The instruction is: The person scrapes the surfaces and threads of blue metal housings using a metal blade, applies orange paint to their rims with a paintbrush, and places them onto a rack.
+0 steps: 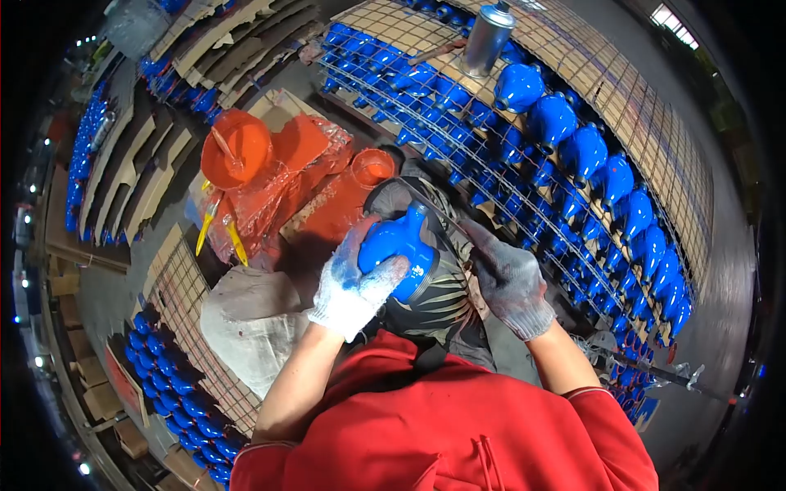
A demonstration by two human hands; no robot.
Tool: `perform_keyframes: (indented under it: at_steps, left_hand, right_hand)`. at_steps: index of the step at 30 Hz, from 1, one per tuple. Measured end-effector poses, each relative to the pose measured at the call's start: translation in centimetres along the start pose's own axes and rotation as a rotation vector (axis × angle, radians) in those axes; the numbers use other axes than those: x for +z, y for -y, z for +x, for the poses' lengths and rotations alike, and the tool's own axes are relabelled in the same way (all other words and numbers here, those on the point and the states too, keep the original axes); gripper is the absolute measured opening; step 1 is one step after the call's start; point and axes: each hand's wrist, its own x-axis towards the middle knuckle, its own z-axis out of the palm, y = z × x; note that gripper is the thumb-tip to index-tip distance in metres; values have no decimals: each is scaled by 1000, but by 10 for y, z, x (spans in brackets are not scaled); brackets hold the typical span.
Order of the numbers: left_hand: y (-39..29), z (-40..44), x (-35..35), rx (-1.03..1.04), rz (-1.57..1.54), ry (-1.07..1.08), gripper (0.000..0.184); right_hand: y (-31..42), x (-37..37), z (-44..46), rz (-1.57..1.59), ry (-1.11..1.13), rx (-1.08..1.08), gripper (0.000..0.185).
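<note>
The left hand [358, 282], in a white glove, has its fingers wrapped round a blue piece [419, 245], held over the lap [438, 323] with its neck pointing away; the right hand [512, 282], in a stained grey glove, has its fingers closed on a thin dark tool [438, 214], whose far end lies close by that neck; whether tool and piece touch, I cannot tell; this piece looks mid-work, with blue over the side in view and no red visible there; its underside is hidden and cannot be judged.

Just beyond the left fingers stands a red-smeared cup [374, 169]; farther out and to their left is a red bucket [214, 168], with yellow handles [235, 241] below it; beyond the right fingers, a mesh rack [573, 49] bears a row of pieces [553, 121], more of them underneath, and a can [490, 41]; farthest left of the left fingers, stacks [86, 155] hold others; the blue coat seems done on all of these; how many await the same handling cannot be told, their ends being too small to read.
</note>
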Motion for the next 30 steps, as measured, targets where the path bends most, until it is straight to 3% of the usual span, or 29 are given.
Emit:
perform_keyframes:
  at_steps: [25, 30]
  left_hand:
    - [-5, 5, -2, -85, -63, 37, 74]
    - [-7, 5, -3, -69, -78, 52, 65]
  right_hand:
    - [-16, 8, -4, -93, -30, -125, 52]
    - [-14, 9, -4, -119, -4, -102, 53]
